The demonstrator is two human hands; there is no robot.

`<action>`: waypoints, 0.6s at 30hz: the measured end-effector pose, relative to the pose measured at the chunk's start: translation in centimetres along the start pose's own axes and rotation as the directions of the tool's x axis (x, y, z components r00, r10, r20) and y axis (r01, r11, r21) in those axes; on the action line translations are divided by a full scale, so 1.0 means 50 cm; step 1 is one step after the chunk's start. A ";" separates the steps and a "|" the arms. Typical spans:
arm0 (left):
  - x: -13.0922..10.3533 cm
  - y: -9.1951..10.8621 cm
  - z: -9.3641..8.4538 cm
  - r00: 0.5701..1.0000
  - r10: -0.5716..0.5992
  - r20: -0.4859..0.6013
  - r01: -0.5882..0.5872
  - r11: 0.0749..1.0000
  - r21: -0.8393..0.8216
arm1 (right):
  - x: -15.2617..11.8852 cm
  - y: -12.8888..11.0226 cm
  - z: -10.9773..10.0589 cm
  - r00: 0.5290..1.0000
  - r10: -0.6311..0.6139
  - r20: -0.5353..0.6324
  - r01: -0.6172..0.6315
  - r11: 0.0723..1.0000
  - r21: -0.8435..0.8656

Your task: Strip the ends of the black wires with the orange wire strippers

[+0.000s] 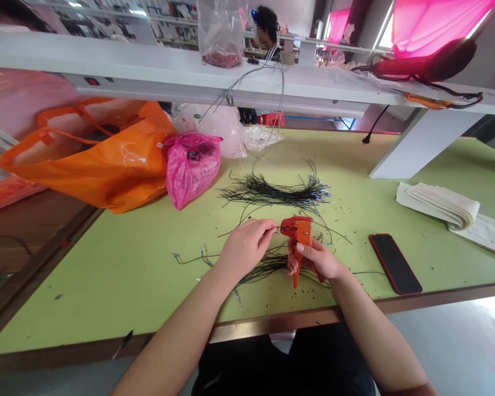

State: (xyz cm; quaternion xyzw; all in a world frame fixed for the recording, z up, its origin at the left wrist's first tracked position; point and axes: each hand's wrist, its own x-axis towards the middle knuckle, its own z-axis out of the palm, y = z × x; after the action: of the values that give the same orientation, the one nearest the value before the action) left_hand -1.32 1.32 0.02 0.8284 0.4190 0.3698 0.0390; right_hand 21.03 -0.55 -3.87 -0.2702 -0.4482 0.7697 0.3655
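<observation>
My right hand [317, 258] is closed round the handles of an orange-red wire stripper [302, 230], held upright just above the table. With fingertips pinched, my left hand [249, 245] holds a thin black wire [278, 227], whose end reaches the tool's jaws. Whether the jaws are clamped on it I cannot tell. Under both hands lies a bundle of black wires [268, 268], partly hidden by them. Farther back, a larger bundle of black wires [280, 190] lies across the table, with blue and pale tips at its right end.
An orange bag [124, 159] and a pink plastic bag [193, 168] stand at the left. A phone [395, 264] and folded paper [441, 203] lie at the right. A white shelf [148, 77] spans the back, its support [421, 143] standing on the table. Another person [268, 33] is beyond.
</observation>
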 end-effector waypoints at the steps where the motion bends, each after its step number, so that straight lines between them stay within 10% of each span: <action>1: 0.000 0.000 0.000 1.000 -0.001 0.003 0.001 1.000 -0.001 | 0.000 0.001 -0.001 1.000 -0.001 0.000 0.001 1.000 -0.004; 11: -0.001 0.001 -0.001 0.998 -0.066 0.003 0.066 0.996 -0.059 | -0.007 -0.030 -0.013 0.971 -0.197 -0.139 0.224 0.951 0.213; 18: 0.011 0.059 0.081 0.917 -0.176 0.359 0.191 0.982 -0.007 | -0.026 -0.048 -0.009 0.929 -0.306 0.209 0.242 0.927 0.286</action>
State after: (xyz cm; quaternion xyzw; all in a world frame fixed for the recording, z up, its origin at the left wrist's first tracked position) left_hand 3.48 0.79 -1.47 0.8377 0.4730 0.2167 0.1660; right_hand 22.91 -0.60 -1.82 -0.0562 -0.4215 0.7895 0.4425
